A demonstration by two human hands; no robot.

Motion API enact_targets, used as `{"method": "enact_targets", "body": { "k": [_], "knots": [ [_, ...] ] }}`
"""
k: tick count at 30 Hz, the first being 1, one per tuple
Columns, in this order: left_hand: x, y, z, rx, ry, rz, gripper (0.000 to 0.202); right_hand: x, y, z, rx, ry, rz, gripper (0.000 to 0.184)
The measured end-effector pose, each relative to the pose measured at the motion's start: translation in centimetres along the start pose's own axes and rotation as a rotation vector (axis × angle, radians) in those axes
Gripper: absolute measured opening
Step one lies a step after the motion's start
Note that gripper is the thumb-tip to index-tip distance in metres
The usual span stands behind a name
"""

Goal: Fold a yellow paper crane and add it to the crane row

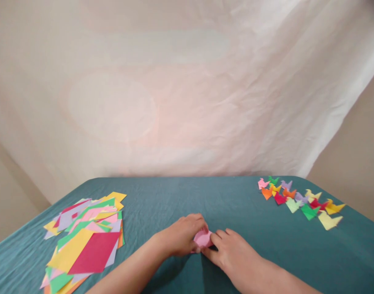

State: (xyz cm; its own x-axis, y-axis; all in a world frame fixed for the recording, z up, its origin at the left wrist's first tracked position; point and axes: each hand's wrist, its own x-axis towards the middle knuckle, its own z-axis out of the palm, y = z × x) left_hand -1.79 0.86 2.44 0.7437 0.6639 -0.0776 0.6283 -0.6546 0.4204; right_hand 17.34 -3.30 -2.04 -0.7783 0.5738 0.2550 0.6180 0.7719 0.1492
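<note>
Near the front middle of the teal tablecloth (181, 196), a small folded pink paper (203, 238) lay between both hands. The left hand (183, 234) was curled and pinched on its left side. The right hand (232, 249) touched its right edge with its fingertips; whether it gripped could not be told. Loose coloured paper squares (85, 237) lay far left, folded paper birds (300, 200) far right.

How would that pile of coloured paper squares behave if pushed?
The paper squares look thin, so probably light and floppy. They lie loosely fanned, so a push would likely slide them apart across the cloth.
</note>
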Motion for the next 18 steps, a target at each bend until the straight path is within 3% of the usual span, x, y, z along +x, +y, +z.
{"method": "enact_targets", "body": {
  "k": [7,13,18],
  "knots": [
    [-0.1,-0.8,0.0,0.000,-0.028,-0.003,0.052,-0.1,0.8,-1.6,0.015,-0.106,0.104,0.013],
    [-0.5,-1.0,-0.6,-0.027,-0.064,-0.005,0.058,-0.1,1.9,-3.9,0.061,-0.268,0.209,0.017],
    [-0.8,-1.1,-0.9,-0.012,-0.088,-0.024,0.063,-0.2,2.5,-4.7,0.081,-0.309,0.241,0.020]
  ]
}}
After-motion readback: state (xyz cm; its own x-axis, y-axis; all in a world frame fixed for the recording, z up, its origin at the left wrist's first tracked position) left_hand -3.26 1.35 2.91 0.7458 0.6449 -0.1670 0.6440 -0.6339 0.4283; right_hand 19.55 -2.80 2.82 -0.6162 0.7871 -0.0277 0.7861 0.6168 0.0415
